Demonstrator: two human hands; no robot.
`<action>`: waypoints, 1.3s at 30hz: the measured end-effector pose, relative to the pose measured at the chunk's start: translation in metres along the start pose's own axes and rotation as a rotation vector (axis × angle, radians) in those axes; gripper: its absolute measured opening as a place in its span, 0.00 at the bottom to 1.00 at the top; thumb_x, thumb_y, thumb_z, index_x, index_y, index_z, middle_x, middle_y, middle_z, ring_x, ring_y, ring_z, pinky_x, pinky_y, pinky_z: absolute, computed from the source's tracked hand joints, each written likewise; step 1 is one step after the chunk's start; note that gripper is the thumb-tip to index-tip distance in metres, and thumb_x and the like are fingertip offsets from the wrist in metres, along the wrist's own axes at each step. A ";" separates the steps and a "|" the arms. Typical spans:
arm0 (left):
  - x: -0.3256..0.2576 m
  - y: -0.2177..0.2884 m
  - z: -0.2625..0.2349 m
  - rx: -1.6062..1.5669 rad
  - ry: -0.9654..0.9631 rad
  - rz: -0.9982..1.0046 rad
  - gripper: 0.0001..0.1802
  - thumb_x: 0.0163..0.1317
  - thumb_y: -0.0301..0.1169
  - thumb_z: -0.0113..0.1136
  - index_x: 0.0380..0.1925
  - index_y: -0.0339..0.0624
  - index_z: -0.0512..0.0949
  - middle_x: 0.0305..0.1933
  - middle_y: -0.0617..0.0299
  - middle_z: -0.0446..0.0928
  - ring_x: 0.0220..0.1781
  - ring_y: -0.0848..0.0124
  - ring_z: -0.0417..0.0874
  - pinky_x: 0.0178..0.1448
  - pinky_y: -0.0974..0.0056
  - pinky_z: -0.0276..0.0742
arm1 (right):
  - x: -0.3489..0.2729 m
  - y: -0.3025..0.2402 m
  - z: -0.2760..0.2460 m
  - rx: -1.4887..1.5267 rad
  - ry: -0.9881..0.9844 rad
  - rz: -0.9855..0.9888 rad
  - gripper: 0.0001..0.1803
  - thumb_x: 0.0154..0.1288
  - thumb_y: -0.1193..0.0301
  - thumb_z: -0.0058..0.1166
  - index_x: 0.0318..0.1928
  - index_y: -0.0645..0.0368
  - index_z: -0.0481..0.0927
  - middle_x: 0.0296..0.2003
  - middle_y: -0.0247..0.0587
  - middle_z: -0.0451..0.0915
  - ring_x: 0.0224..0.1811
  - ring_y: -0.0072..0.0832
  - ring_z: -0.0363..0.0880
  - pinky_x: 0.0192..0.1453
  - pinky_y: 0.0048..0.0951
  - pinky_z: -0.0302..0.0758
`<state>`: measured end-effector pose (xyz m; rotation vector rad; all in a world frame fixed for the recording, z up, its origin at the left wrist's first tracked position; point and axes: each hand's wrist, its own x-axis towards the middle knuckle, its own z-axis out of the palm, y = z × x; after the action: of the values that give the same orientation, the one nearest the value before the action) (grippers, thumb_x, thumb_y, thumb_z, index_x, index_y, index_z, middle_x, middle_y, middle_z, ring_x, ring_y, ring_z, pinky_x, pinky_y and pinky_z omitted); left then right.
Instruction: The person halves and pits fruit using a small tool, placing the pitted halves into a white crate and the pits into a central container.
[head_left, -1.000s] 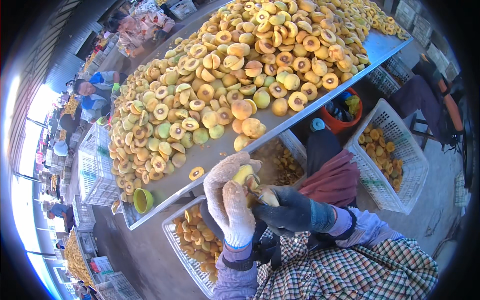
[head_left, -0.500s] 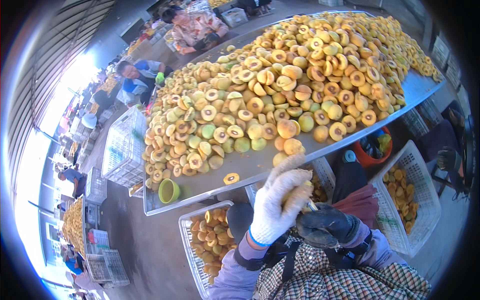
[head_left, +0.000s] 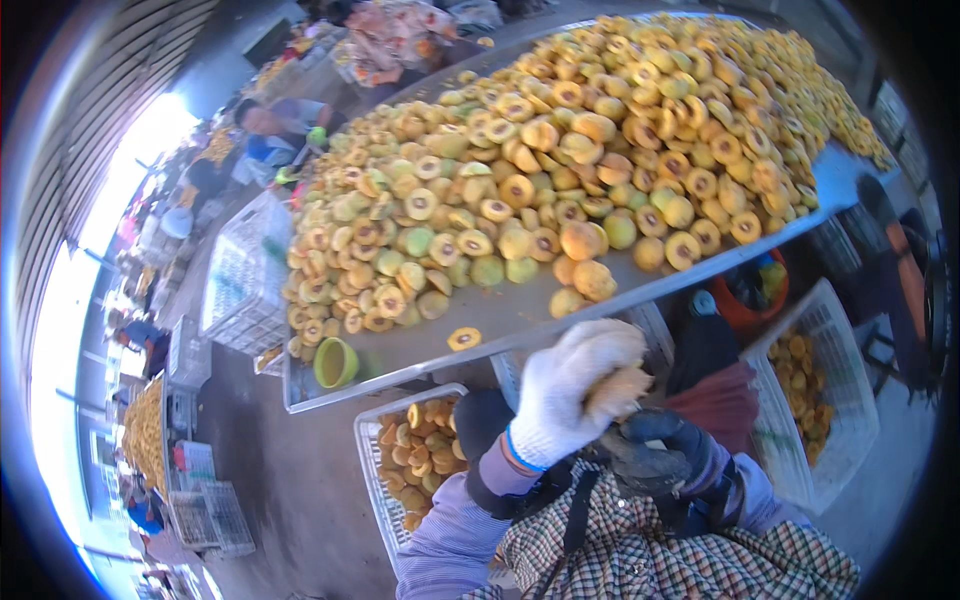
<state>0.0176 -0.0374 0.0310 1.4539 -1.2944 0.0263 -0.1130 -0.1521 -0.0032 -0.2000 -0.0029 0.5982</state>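
Observation:
In front of my body, my left hand [head_left: 580,385], in a white knit glove with tan-stained fingers, is curled closed. A peach seems to be inside its grip, mostly hidden by the fingers. Just below and to the right, my right hand [head_left: 655,450] wears a dark glove. Its fingers are closed too, and a small pale bit shows at them, too little to name. Both hands nearly touch. Beyond them, a big heap of yellow peaches [head_left: 480,215], many halved with brown centres, covers the metal table [head_left: 510,320]. One peach half [head_left: 464,338] lies apart near its front edge.
A green cup [head_left: 335,362] stands at the table's left corner. White crates of peach pieces flank me, one at left [head_left: 372,470] and another at right [head_left: 850,460]. A red bucket [head_left: 735,310] sits under the table edge. Stacked crates [head_left: 240,275] and people are farther left.
My left hand has rotated and moved slightly right and down, its fingers folding over. The right hand has shifted a little. The view has tilted slightly; the person at the top has moved.

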 end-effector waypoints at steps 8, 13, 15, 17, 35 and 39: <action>-0.007 0.009 0.012 -0.616 0.104 -0.627 0.16 0.70 0.36 0.47 0.42 0.32 0.75 0.45 0.56 0.78 0.40 0.72 0.81 0.37 0.70 0.77 | 0.004 -0.001 -0.005 0.098 -0.017 -0.003 0.17 0.72 0.63 0.43 0.28 0.60 0.70 0.08 0.31 0.64 0.03 0.15 0.57 0.06 0.15 0.54; -0.006 -0.005 0.010 -0.248 0.020 -0.409 0.20 0.69 0.42 0.49 0.39 0.32 0.74 0.42 0.46 0.78 0.36 0.63 0.82 0.37 0.65 0.79 | 0.004 -0.001 -0.007 0.145 0.067 0.019 0.15 0.70 0.63 0.44 0.29 0.60 0.71 0.08 0.27 0.64 0.04 0.14 0.57 0.07 0.16 0.55; -0.007 0.002 0.018 -0.690 0.161 -0.662 0.20 0.69 0.43 0.48 0.40 0.32 0.74 0.42 0.46 0.79 0.35 0.64 0.82 0.37 0.64 0.79 | 0.006 -0.003 -0.011 0.152 0.008 0.026 0.15 0.70 0.62 0.45 0.29 0.60 0.71 0.08 0.26 0.63 0.04 0.13 0.57 0.07 0.15 0.55; -0.004 0.006 0.022 -0.719 0.206 -0.687 0.16 0.69 0.38 0.48 0.38 0.32 0.76 0.40 0.52 0.79 0.34 0.70 0.82 0.32 0.69 0.76 | 0.006 -0.004 -0.013 0.151 -0.050 0.022 0.16 0.69 0.61 0.46 0.29 0.60 0.71 0.08 0.26 0.63 0.04 0.13 0.57 0.07 0.15 0.55; -0.008 -0.022 0.036 -1.090 0.446 -0.890 0.25 0.70 0.49 0.46 0.40 0.35 0.74 0.42 0.54 0.78 0.35 0.65 0.82 0.39 0.65 0.79 | 0.003 -0.016 -0.017 -0.090 0.005 -0.077 0.18 0.70 0.60 0.47 0.31 0.63 0.72 0.11 0.27 0.63 0.07 0.12 0.59 0.11 0.14 0.54; -0.022 -0.034 0.028 -0.945 0.617 -0.964 0.23 0.70 0.50 0.45 0.42 0.38 0.73 0.40 0.54 0.78 0.35 0.63 0.82 0.36 0.64 0.81 | 0.009 -0.020 -0.018 -0.122 0.019 -0.077 0.18 0.68 0.58 0.51 0.31 0.62 0.71 0.15 0.29 0.68 0.08 0.13 0.60 0.11 0.16 0.55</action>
<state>0.0153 -0.0500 -0.0161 0.9540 0.0407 -0.6378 -0.0931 -0.1667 -0.0176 -0.3228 -0.0286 0.5196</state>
